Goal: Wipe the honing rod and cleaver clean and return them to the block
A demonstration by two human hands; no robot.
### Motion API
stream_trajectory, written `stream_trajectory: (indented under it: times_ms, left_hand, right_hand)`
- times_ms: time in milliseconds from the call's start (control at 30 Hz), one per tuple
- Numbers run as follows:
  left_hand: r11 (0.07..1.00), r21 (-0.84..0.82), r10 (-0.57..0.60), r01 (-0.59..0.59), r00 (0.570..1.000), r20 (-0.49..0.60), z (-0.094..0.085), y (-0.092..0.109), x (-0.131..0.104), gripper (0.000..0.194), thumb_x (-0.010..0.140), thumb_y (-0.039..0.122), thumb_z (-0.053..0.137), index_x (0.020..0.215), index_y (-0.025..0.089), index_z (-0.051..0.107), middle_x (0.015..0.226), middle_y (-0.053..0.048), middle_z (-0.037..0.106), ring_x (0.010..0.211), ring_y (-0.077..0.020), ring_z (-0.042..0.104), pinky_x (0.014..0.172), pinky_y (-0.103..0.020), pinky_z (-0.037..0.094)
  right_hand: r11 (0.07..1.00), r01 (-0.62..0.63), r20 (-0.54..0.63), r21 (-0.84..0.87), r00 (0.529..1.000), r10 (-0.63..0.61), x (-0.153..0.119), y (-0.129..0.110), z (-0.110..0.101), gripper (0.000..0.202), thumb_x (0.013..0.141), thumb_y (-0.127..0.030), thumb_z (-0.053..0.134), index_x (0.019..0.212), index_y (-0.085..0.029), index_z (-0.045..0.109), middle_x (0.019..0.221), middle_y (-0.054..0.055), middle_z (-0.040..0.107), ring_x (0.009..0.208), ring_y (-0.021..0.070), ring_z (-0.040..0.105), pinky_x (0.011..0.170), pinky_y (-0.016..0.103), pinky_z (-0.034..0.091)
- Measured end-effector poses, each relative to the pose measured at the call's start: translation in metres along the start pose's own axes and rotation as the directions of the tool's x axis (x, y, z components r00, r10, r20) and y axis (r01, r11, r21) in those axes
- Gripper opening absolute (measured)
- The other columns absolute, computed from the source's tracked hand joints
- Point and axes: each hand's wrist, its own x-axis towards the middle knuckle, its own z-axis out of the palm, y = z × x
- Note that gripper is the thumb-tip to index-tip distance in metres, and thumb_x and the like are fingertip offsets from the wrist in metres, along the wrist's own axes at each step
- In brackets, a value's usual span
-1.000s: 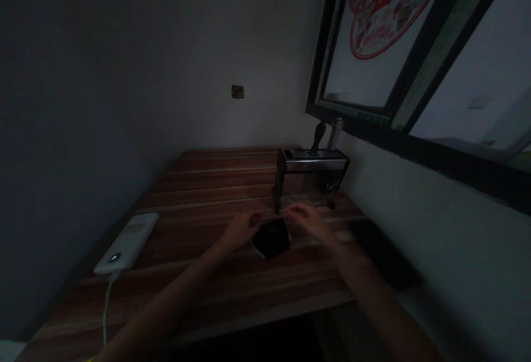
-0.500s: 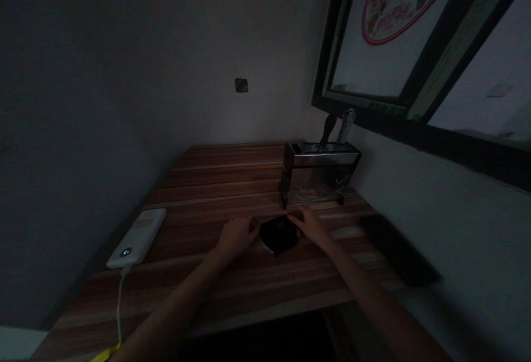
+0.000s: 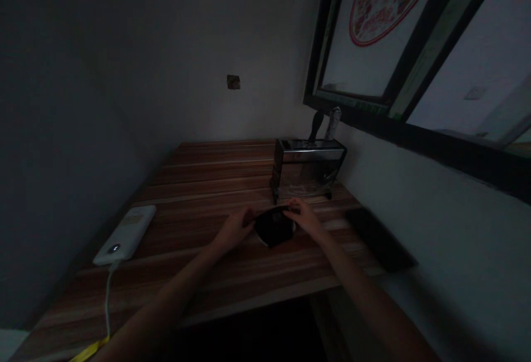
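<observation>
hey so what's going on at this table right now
A person has both hands at a small black item on the wood-grain table: the left hand at its left edge, the right hand at its upper right. It's too dark to tell how firmly they grip. A knife holder stands beyond; a white power bank lies left.

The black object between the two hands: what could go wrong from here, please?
The holder, with handles sticking up, stands just beyond the right hand; reaching forward might knock it. The white cable runs near the left forearm, which could snag it. In this dim light, the edges of the black object may be misjudged.
</observation>
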Motion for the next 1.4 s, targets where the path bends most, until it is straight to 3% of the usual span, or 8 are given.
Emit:
stream_trajectory:
  times_ms: [200,367,467,600,767,1000,1233,1400]
  left_hand:
    - [0.985,-0.133,0.108,-0.106,0.994,0.003,0.017,0.029,0.024,0.015,0.078,0.012,0.045,0.089,0.018,0.054,0.088,-0.002,0.062,0.083,-0.0135,0.059,0.075,-0.025,0.047]
    - [0.984,-0.124,0.134,-0.129,0.991,0.027,0.055,0.047,0.062,0.02,0.076,0.006,0.043,0.084,0.017,0.058,0.086,-0.002,0.063,0.082,-0.013,0.059,0.073,-0.024,0.047]
    - [0.993,-0.047,0.112,-0.111,0.993,0.024,0.08,0.052,0.075,0.019,0.077,0.009,0.046,0.09,0.017,0.058,0.092,-0.005,0.061,0.083,-0.0146,0.058,0.076,-0.027,0.046]
    - [0.991,0.088,0.104,-0.105,0.994,0.021,0.098,0.056,0.071,0.022,0.077,0.018,0.053,0.099,0.017,0.057,0.103,-0.008,0.057,0.1,-0.0208,0.051,0.09,-0.036,0.039]
    - [0.969,0.226,0.101,-0.103,0.995,0.02,0.103,0.062,0.056,0.035,0.078,0.026,0.053,0.111,0.016,0.052,0.114,-0.013,0.051,0.109,-0.0272,0.043,0.094,-0.043,0.032]
    - [0.948,0.302,0.103,-0.104,0.994,0.019,0.106,0.059,0.052,0.038,0.081,0.03,0.049,0.117,0.02,0.048,0.125,-0.011,0.043,0.115,-0.028,0.036,0.096,-0.045,0.03]
    - [0.956,0.277,0.094,-0.094,0.995,0.015,0.107,0.061,0.054,0.038,0.08,0.028,0.049,0.117,0.019,0.049,0.127,-0.012,0.043,0.116,-0.0298,0.036,0.095,-0.047,0.03]
    - [0.978,0.173,0.113,-0.116,0.993,0.029,0.088,0.067,0.048,0.034,0.078,0.027,0.052,0.112,0.021,0.054,0.126,-0.01,0.045,0.114,-0.0278,0.041,0.096,-0.042,0.031]
  right_hand:
    - [0.999,-0.028,-0.138,0.039,0.99,0.033,-0.008,0.003,-0.039,0.028,0.066,-0.038,0.063,0.088,-0.022,0.055,0.083,0.0,0.059,0.082,0.0168,0.057,0.071,0.029,0.044]
    - [0.999,-0.046,-0.262,0.004,0.964,0.046,-0.003,0.023,-0.075,0.032,0.067,-0.04,0.06,0.092,-0.021,0.054,0.077,0.0,0.058,0.075,0.0159,0.057,0.067,0.028,0.045]
    - [0.997,-0.053,-0.316,-0.062,0.948,0.031,-0.001,0.038,-0.084,0.031,0.065,-0.039,0.06,0.089,-0.02,0.053,0.075,0.0,0.057,0.072,0.0164,0.056,0.065,0.029,0.045]
    - [0.98,-0.051,-0.342,-0.192,0.94,-0.018,-0.002,0.049,-0.083,0.032,0.064,-0.031,0.06,0.093,-0.02,0.054,0.079,0.002,0.058,0.075,0.0187,0.056,0.069,0.034,0.045]
    - [0.935,-0.042,-0.325,-0.353,0.942,-0.08,-0.005,0.049,-0.078,0.037,0.063,-0.017,0.056,0.099,-0.023,0.056,0.096,0.004,0.055,0.087,0.0202,0.055,0.081,0.037,0.042]
    - [0.871,-0.052,-0.305,-0.489,0.945,-0.115,-0.006,0.05,-0.078,0.026,0.066,-0.014,0.052,0.089,-0.023,0.061,0.091,0.004,0.051,0.087,0.0208,0.053,0.084,0.038,0.041]
    - [0.838,-0.019,-0.278,-0.546,0.947,-0.159,-0.004,0.051,-0.077,0.02,0.07,-0.015,0.05,0.085,-0.022,0.062,0.09,0.004,0.052,0.085,0.0206,0.053,0.082,0.037,0.043]
    - [0.817,-0.001,-0.3,-0.576,0.931,-0.21,-0.008,0.04,-0.081,0.015,0.075,-0.022,0.051,0.083,-0.022,0.063,0.092,0.007,0.053,0.091,0.0242,0.051,0.086,0.041,0.039]
